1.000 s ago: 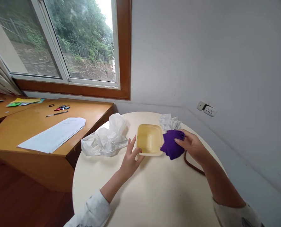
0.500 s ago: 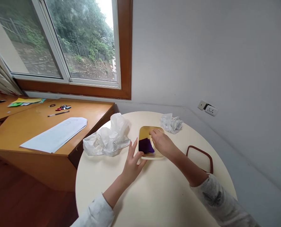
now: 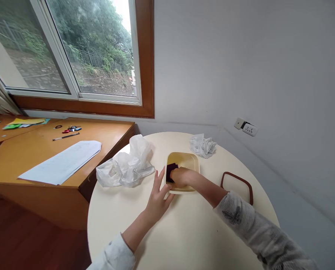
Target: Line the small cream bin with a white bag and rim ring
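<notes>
A pale yellow plastic container (image 3: 194,159) sits on the round table, its open top facing up. My left hand (image 3: 156,200) grips its near left corner, thumb at the front rim and the other fingers spread along the left wall. Inside, against the left side, lies a piece of dark purple cloth (image 3: 171,168). My right hand (image 3: 182,177) reaches into the container from the right, fingers curled together on the cloth; the fingertips are partly hidden. To the right rests a brown rectangular rim frame (image 3: 251,193), apart from both hands.
Crumpled clear plastic bags lie on the round white table (image 3: 184,232): a large one (image 3: 128,165) at left, a smaller one (image 3: 202,145) at the back. The wooden desk (image 3: 108,131) beside it holds paper sheets (image 3: 63,161), a pen (image 3: 66,136) and keys (image 3: 73,129).
My right hand has moved from the container's far right side down and left onto the purple cloth, covering much of it. The left hand keeps its grip. The view has shifted slightly.
</notes>
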### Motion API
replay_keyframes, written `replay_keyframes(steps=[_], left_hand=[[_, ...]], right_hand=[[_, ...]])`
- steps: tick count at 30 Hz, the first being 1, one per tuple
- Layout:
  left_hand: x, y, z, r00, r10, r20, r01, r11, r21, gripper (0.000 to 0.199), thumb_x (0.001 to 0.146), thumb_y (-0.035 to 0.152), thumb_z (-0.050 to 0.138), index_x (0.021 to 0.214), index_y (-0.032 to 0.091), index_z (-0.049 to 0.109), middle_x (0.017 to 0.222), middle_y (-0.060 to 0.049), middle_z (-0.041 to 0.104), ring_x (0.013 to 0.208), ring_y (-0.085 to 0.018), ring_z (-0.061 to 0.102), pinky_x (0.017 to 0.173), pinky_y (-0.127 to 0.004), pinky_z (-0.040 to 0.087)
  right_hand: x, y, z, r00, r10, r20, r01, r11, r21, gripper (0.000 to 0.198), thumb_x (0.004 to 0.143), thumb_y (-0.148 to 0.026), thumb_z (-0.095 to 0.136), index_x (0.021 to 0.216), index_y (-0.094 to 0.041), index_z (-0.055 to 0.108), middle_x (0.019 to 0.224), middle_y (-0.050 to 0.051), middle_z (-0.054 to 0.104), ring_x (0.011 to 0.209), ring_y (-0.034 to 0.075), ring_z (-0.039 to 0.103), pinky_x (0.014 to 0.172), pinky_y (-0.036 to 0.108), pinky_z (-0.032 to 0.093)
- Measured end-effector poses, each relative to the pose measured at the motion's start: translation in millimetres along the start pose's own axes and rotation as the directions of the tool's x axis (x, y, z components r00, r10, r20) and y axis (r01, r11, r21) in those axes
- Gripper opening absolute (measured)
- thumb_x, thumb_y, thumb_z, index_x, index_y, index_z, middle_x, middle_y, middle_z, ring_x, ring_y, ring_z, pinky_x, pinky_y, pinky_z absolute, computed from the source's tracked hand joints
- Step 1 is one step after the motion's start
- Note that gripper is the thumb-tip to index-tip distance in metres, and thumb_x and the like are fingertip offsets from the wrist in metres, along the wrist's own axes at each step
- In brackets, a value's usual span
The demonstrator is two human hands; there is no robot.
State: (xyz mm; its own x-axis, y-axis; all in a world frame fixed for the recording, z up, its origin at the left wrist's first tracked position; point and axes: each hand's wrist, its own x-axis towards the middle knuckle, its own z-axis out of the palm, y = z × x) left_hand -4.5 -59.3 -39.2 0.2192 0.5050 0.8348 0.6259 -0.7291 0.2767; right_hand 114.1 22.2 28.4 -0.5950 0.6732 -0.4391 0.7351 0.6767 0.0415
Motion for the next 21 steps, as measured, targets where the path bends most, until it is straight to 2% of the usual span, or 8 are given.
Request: replay_keyframes(steps=[3,5,9,12,15,18,21], left_hand=[[0.5,0.8,-0.2,1.000,-0.006,-0.010,0.006,1.000,-0.003,0.018,0.074,0.003,0.054,0.077,0.017,0.043,0.144,-0.015,0.023,0.131,-0.031,0.027,0.103,-0.057,0.029],[0.3,0.9,-0.1,1.000,-0.015,-0.008,0.015,1.000,-0.001,0.017,0.075,0.003,0.053,0.077,0.017,0.044,0.145,-0.015,0.022,0.131,-0.031,0.026,0.103,-0.056,0.030],[-1.4,0.3,0.6,1.000,-0.031,0.003,0.031,1.000,-0.002,0.016,0.076,0.003,0.052,0.077,0.018,0.044,0.146,-0.013,0.018,0.133,-0.030,0.022,0.104,-0.056,0.029],[-2.6,-0.2,1.2,0.999,-0.034,0.015,0.034,0.999,-0.006,0.016,0.076,0.004,0.052,0.077,0.018,0.044,0.146,-0.013,0.018,0.132,-0.030,0.022,0.104,-0.057,0.028],[-2.6,-0.1,1.6,0.999,-0.028,0.019,0.028,1.000,-0.001,0.016,0.076,0.004,0.053,0.076,0.018,0.045,0.146,-0.013,0.019,0.132,-0.030,0.024,0.104,-0.057,0.028],[-2.1,0.1,1.6,1.000,-0.011,0.001,0.011,1.000,0.000,0.016,0.075,0.004,0.053,0.076,0.018,0.045,0.146,-0.013,0.019,0.132,-0.030,0.025,0.103,-0.058,0.030],[-1.7,-0.2,1.7,0.999,0.034,0.008,-0.034,0.999,0.002,0.018,0.074,0.002,0.053,0.076,0.018,0.045,0.147,-0.012,0.017,0.130,-0.030,0.028,0.103,-0.058,0.031]], right_hand=[[4.4,1.8,3.4,0.995,-0.039,-0.094,0.036,0.999,-0.038,0.032,0.075,-0.025,0.054,0.105,-0.016,0.061,0.107,0.012,0.061,0.088,0.023,0.059,0.075,0.032,0.044],[4.8,1.8,4.6,0.987,-0.040,-0.156,0.030,0.997,-0.064,0.040,0.077,-0.026,0.052,0.117,-0.017,0.054,0.121,0.013,0.053,0.105,0.026,0.051,0.088,0.036,0.039],[3.1,-0.8,3.9,0.971,0.043,-0.237,-0.068,0.993,-0.099,0.045,0.079,-0.021,0.049,0.124,-0.013,0.047,0.129,0.017,0.045,0.120,0.030,0.038,0.097,0.044,0.030],[3.6,-1.8,3.2,0.960,0.127,-0.249,-0.157,0.982,-0.105,0.039,0.075,-0.017,0.054,0.113,-0.009,0.055,0.119,0.021,0.053,0.113,0.033,0.045,0.098,0.048,0.026],[5.7,-0.8,4.7,0.965,0.152,-0.214,-0.175,0.980,-0.090,0.022,0.070,-0.017,0.060,0.092,-0.015,0.064,0.100,0.016,0.065,0.101,0.030,0.054,0.099,0.047,0.025],[6.6,1.3,8.1,0.979,0.118,-0.166,-0.125,0.992,-0.033,0.010,0.069,-0.019,0.061,0.079,-0.017,0.065,0.085,0.012,0.068,0.092,0.027,0.059,0.093,0.043,0.033],[5.5,4.4,11.7,0.989,0.056,-0.136,-0.048,0.997,0.061,0.018,0.070,-0.019,0.059,0.087,-0.014,0.063,0.085,0.012,0.067,0.082,0.025,0.062,0.078,0.037,0.044]])
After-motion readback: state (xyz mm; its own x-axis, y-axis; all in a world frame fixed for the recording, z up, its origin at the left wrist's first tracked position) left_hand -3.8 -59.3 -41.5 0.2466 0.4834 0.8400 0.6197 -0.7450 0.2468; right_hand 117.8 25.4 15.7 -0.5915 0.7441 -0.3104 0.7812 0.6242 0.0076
